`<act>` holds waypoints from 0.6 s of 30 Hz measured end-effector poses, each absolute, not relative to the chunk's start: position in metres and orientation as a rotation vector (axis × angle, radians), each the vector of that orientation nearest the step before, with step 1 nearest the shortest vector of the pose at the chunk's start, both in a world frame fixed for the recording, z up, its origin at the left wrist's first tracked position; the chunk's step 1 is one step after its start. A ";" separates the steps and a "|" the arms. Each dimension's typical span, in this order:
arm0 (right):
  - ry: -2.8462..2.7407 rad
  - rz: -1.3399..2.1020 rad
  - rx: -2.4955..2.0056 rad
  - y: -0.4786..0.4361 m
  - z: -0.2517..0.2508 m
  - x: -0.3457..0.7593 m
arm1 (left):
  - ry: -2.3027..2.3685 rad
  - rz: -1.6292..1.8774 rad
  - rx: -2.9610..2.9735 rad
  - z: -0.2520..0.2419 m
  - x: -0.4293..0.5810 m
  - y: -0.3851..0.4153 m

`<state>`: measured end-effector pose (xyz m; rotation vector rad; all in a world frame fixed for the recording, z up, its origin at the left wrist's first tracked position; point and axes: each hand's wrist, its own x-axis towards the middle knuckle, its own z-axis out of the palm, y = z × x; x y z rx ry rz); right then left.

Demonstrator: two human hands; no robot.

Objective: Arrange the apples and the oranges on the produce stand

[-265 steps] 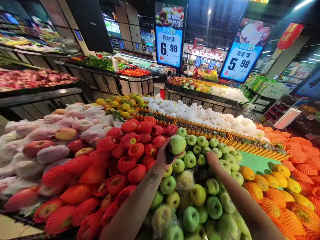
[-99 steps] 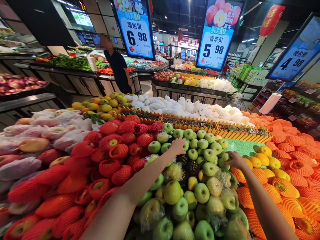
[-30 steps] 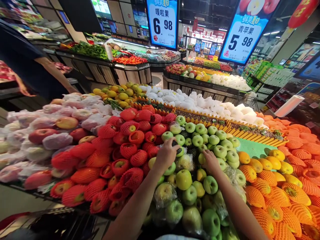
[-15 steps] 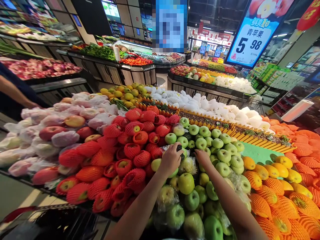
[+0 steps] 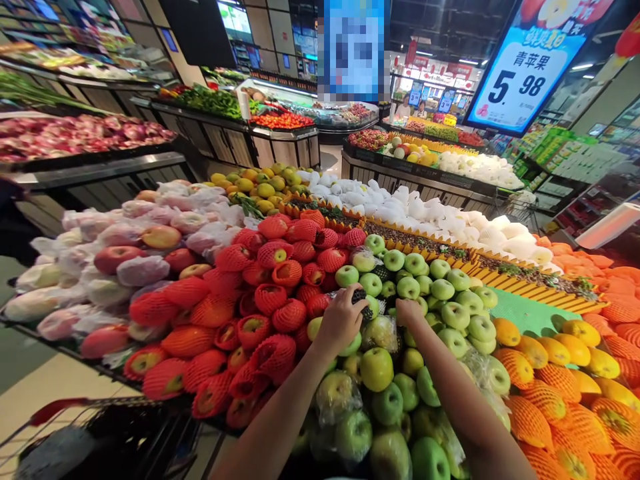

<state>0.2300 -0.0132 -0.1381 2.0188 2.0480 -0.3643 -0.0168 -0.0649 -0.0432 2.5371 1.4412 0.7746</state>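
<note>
Your left hand (image 5: 341,320) is curled around a black foam net (image 5: 361,302) on the green apple pile (image 5: 440,293), beside the red-netted apples (image 5: 270,300). Your right hand (image 5: 410,312) rests just right of it, fingers bent down among the apples; whether it grips anything, you cannot tell.

We see glossy, smooth green apples (image 5: 407,287), some under clear crinkled plastic film (image 5: 381,331). Red apples (image 5: 273,298) wear soft foam netting.
</note>
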 end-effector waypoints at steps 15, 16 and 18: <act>2.352 -1.004 3.019 -0.087 -0.093 0.251 | 1.400 0.869 2.494 -0.051 0.016 -0.073; 2.262 -1.458 3.118 -0.093 -0.086 0.245 | 1.358 0.871 2.510 -0.051 0.022 -0.073; 1.960 -2.364 2.944 -0.103 -0.074 0.236 | 1.253 0.861 2.549 -0.049 0.031 -0.072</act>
